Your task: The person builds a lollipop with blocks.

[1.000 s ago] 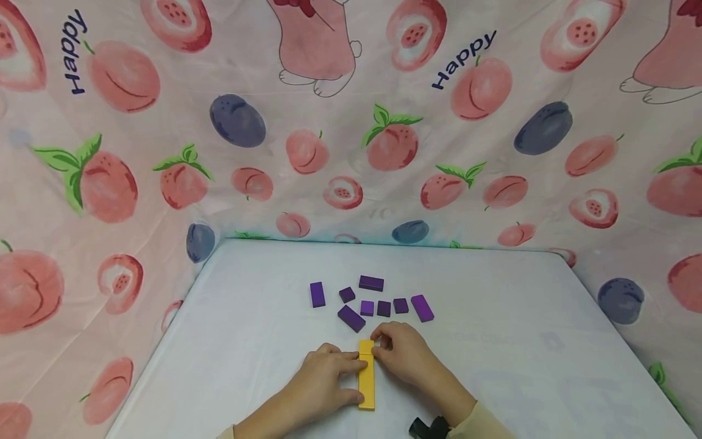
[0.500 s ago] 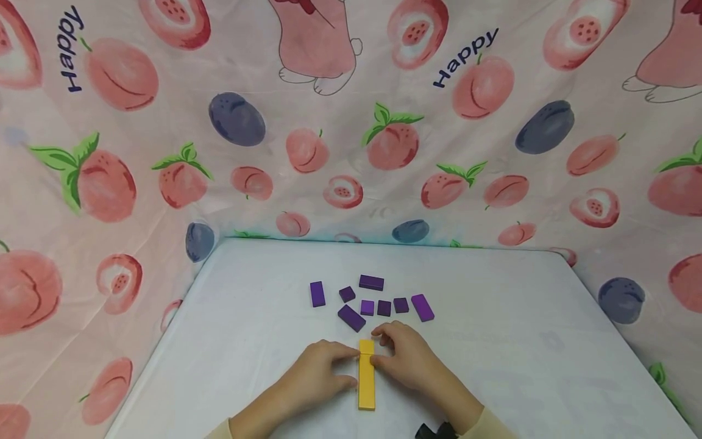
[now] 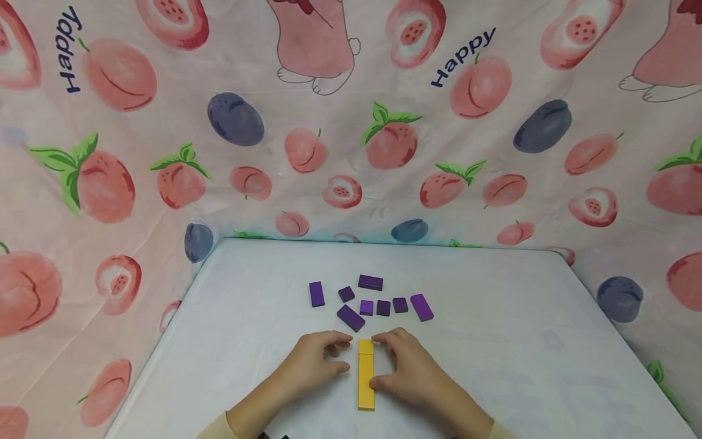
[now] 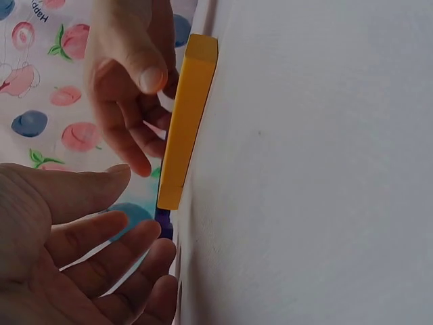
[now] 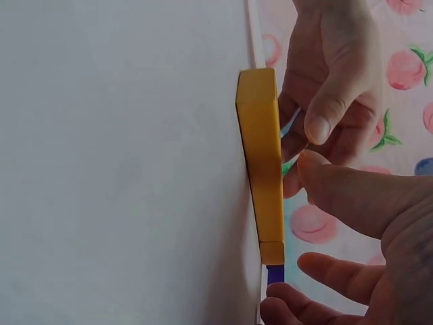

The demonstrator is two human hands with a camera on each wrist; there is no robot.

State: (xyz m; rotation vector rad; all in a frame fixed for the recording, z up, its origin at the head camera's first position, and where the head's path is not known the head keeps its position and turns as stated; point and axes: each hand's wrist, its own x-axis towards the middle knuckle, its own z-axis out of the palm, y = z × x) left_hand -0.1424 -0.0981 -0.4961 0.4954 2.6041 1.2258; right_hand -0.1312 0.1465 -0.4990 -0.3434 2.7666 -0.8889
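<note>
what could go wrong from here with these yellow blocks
The left hand and right hand flank the long yellow block closely, so a nudge might skew it against the small yellow block at its far end. Reaching forward, either could also bump the nearest purple block, which lies just beyond the yellow pair.

Head view evenly lit; wrist views dim, soft shadow on tabletop [image 5: 122, 169].

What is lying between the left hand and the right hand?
Between the left hand and the right hand lie a long yellow block and a short yellow block, end to end, the short one farther away. The head view shows this.
</note>
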